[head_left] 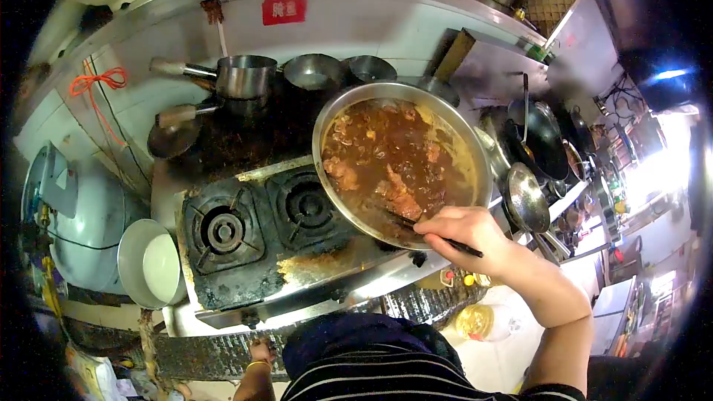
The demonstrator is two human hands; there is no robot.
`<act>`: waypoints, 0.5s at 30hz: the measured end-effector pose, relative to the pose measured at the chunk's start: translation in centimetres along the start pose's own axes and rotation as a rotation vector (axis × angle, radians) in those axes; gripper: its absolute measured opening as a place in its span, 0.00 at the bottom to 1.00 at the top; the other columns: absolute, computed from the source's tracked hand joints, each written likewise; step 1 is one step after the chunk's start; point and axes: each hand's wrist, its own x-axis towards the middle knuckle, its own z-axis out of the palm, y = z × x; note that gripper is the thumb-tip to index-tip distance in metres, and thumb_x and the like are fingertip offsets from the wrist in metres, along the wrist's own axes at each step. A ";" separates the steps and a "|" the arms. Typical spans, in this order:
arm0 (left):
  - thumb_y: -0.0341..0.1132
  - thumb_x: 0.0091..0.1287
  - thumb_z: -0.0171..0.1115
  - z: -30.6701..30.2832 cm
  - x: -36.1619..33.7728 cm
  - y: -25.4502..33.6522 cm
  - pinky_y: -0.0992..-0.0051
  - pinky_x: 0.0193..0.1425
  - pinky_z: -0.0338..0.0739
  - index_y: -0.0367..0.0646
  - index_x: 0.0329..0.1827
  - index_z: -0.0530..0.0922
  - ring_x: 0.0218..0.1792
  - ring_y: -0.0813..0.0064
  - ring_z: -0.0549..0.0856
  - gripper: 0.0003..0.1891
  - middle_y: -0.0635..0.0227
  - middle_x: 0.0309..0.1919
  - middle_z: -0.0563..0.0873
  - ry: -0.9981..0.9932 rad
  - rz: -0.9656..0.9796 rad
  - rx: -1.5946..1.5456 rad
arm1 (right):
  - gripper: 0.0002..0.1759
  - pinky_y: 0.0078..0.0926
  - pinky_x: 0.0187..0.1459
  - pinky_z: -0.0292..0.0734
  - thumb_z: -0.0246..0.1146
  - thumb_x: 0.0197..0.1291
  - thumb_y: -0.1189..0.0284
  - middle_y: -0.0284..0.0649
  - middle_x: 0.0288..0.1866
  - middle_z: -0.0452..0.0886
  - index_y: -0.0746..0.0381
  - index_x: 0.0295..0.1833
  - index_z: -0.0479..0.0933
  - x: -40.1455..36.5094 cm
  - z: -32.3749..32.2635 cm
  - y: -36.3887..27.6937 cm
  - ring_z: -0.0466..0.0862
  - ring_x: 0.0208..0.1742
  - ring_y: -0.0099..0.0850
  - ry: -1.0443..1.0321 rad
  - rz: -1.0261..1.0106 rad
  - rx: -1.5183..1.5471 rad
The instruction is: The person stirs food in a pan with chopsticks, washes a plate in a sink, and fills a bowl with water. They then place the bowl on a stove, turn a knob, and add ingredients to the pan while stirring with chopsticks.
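Note:
My right hand [468, 234] is closed around dark chopsticks [462, 246], which slant down over the near rim of a wide steel pot [484, 156]. Their tips dip into brown broth [382, 145] with chunks of reddish-brown meat [399, 194] in it. The pot stands at the right end of the gas stove [297, 241]. Low in the view, my left hand [261, 352] hangs beside my body, away from the stove, a yellow band at its wrist. Its fingers are too small and blurred to make out.
Two burners [224, 232] lie left of the pot. Behind them stand a steel saucepan [247, 78] and several pans. A white pot [148, 263] with pale liquid sits at the stove's left end, near a gas cylinder [93, 223]. Woks [546, 141] crowd the right; an oil jug [475, 322] stands below.

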 end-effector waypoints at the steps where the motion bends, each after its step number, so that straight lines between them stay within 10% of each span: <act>1: 0.34 0.67 0.50 0.1 -0.1 -0.2 0.73 0.12 0.53 0.51 0.34 0.72 0.12 0.73 0.67 0.03 0.67 0.23 0.76 0.006 -0.011 -0.023 | 0.09 0.36 0.34 0.78 0.63 0.54 0.77 0.44 0.32 0.81 0.63 0.42 0.79 0.0 0.2 0.5 0.82 0.33 0.42 0.001 -0.015 -0.025; 9: 0.30 0.65 0.50 -1.8 3.1 -2.8 0.75 0.12 0.54 0.50 0.25 0.69 0.13 0.75 0.68 0.09 0.70 0.19 0.72 -0.663 -0.305 -0.757 | 0.08 0.34 0.36 0.78 0.62 0.56 0.77 0.46 0.35 0.82 0.63 0.43 0.80 -1.7 -1.0 3.7 0.83 0.35 0.43 0.074 0.056 -0.001; 13: 0.42 0.60 0.53 -1.8 2.2 -3.7 0.67 0.16 0.60 0.50 0.27 0.72 0.19 0.70 0.71 0.08 0.71 0.21 0.72 -0.334 -0.047 -0.378 | 0.09 0.31 0.37 0.78 0.62 0.56 0.77 0.45 0.34 0.83 0.62 0.43 0.81 -3.5 -2.8 4.3 0.83 0.34 0.39 0.188 0.140 0.010; 15: 0.49 0.59 0.51 -3.7 5.6 -6.9 0.60 0.21 0.65 0.47 0.39 0.75 0.25 0.66 0.75 0.15 0.68 0.26 0.75 -0.584 -0.130 -0.431 | 0.07 0.30 0.36 0.78 0.62 0.57 0.77 0.44 0.34 0.83 0.63 0.41 0.82 -4.2 -3.0 4.7 0.83 0.34 0.37 0.277 0.168 0.076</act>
